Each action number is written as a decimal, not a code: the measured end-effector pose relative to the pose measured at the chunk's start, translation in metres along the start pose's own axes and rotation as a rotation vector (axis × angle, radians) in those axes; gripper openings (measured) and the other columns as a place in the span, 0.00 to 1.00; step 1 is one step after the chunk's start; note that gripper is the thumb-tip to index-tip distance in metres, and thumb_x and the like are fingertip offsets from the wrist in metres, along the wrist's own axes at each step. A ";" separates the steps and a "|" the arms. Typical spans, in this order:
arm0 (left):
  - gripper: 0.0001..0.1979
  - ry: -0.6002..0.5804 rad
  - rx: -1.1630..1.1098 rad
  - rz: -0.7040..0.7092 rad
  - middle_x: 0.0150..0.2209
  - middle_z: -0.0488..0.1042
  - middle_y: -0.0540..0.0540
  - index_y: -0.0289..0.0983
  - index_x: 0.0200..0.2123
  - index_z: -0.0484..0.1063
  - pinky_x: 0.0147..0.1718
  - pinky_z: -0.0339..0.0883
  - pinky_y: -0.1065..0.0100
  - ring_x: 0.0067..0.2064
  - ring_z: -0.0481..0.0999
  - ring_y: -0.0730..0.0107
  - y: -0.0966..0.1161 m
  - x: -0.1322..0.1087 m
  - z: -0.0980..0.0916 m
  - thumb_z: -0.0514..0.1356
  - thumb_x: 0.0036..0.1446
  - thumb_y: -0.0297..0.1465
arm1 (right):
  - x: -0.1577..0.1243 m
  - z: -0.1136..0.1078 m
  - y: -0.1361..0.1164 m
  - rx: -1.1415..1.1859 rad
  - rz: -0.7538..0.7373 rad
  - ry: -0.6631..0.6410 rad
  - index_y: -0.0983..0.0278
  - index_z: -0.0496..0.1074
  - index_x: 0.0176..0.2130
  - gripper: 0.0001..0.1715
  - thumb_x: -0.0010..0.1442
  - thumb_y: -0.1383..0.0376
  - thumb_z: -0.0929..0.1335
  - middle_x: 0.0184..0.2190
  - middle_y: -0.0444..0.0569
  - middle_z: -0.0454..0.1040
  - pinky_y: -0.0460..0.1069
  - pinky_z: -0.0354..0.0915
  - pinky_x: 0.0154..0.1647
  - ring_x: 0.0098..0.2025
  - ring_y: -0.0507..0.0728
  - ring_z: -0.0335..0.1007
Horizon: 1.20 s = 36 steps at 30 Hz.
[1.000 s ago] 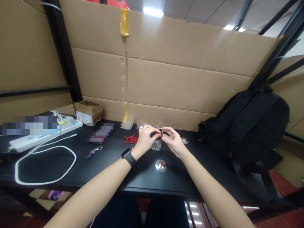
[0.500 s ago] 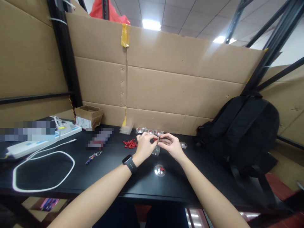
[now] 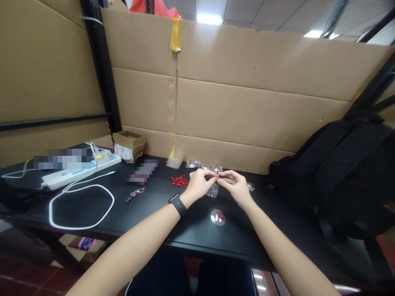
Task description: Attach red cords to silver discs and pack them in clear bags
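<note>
My left hand [image 3: 200,183], with a black watch on the wrist, and my right hand [image 3: 237,188] meet fingertip to fingertip above the table. Both pinch a small metal disc [image 3: 218,175], seen edge-on as a thin bright line, with a bit of red at the left fingers. Below them a shiny domed disc [image 3: 217,218] with a red cord at its centre lies on the tabletop. Behind the fingers is a clear plastic bag [image 3: 212,190]. Red cords [image 3: 179,181] lie in a pile left of my left hand. Beyond my right hand sits another metal disc [image 3: 251,187], partly hidden.
Bagged discs [image 3: 205,167] line the back, beside clear sleeves [image 3: 175,163]. Leftward are a keychain [image 3: 135,195], a small cardboard box [image 3: 128,146], a power strip [image 3: 80,172] and a white cable [image 3: 82,227]. A black backpack [image 3: 336,172] stands right; cardboard walls [image 3: 231,111] rise behind.
The view has turned, so the whole scene sits further right and slightly higher. Both hands keep their pinch on the disc, with only slight finger shifts.
</note>
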<state>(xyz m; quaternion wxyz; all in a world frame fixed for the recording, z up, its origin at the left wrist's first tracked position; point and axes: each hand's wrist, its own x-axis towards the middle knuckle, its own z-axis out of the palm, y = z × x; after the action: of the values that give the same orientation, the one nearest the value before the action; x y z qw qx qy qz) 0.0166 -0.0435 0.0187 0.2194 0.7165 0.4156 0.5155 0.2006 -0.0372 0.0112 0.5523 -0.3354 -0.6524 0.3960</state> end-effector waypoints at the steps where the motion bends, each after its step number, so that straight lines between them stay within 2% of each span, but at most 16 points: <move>1: 0.06 -0.003 -0.029 -0.014 0.39 0.83 0.48 0.43 0.36 0.82 0.51 0.67 0.58 0.45 0.80 0.58 -0.004 0.001 0.001 0.64 0.56 0.34 | 0.000 0.000 0.000 0.001 0.002 -0.011 0.61 0.76 0.40 0.23 0.46 0.57 0.80 0.45 0.52 0.81 0.61 0.74 0.54 0.46 0.63 0.80; 7: 0.05 -0.041 -0.147 -0.054 0.38 0.83 0.47 0.40 0.34 0.81 0.50 0.70 0.60 0.43 0.81 0.60 -0.020 0.004 0.007 0.64 0.54 0.32 | -0.001 0.002 0.001 -0.018 0.011 -0.025 0.61 0.76 0.38 0.21 0.45 0.59 0.80 0.48 0.52 0.80 0.61 0.75 0.53 0.47 0.65 0.80; 13: 0.07 -0.122 -0.471 -0.189 0.38 0.82 0.40 0.34 0.34 0.79 0.45 0.72 0.62 0.41 0.81 0.61 -0.023 0.005 0.009 0.67 0.51 0.31 | 0.000 0.000 0.001 -0.071 -0.032 -0.059 0.62 0.76 0.37 0.22 0.44 0.58 0.81 0.51 0.55 0.78 0.63 0.73 0.55 0.48 0.66 0.79; 17: 0.10 -0.139 -0.562 -0.255 0.36 0.82 0.40 0.32 0.34 0.79 0.43 0.72 0.62 0.39 0.80 0.62 -0.022 0.006 0.009 0.70 0.48 0.32 | -0.001 0.000 0.000 -0.094 -0.040 -0.057 0.62 0.76 0.39 0.24 0.43 0.58 0.81 0.50 0.55 0.79 0.63 0.74 0.54 0.47 0.66 0.79; 25: 0.11 -0.129 -0.529 -0.189 0.37 0.82 0.40 0.33 0.34 0.78 0.43 0.73 0.63 0.40 0.81 0.62 -0.021 0.006 0.007 0.71 0.49 0.32 | -0.003 0.003 -0.003 -0.078 0.007 -0.023 0.62 0.77 0.40 0.20 0.48 0.58 0.79 0.45 0.53 0.81 0.59 0.77 0.50 0.44 0.64 0.81; 32: 0.08 -0.096 -0.178 -0.018 0.36 0.82 0.45 0.36 0.35 0.80 0.45 0.71 0.64 0.40 0.81 0.62 -0.021 0.004 0.006 0.65 0.56 0.35 | 0.001 0.003 0.001 -0.063 -0.003 -0.002 0.63 0.78 0.38 0.19 0.48 0.57 0.79 0.40 0.53 0.82 0.58 0.77 0.48 0.43 0.64 0.81; 36: 0.06 -0.072 -0.225 -0.014 0.36 0.82 0.45 0.36 0.36 0.80 0.44 0.70 0.66 0.40 0.80 0.62 -0.021 0.004 0.009 0.64 0.56 0.31 | 0.001 0.003 -0.002 -0.056 -0.021 -0.008 0.63 0.78 0.41 0.21 0.47 0.58 0.79 0.42 0.54 0.82 0.58 0.76 0.50 0.43 0.63 0.81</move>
<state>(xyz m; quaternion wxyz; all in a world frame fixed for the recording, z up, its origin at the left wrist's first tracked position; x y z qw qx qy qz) 0.0173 -0.0281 0.0021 0.3169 0.7025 0.3522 0.5311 0.1977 -0.0380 0.0129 0.5441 -0.3424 -0.6689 0.3731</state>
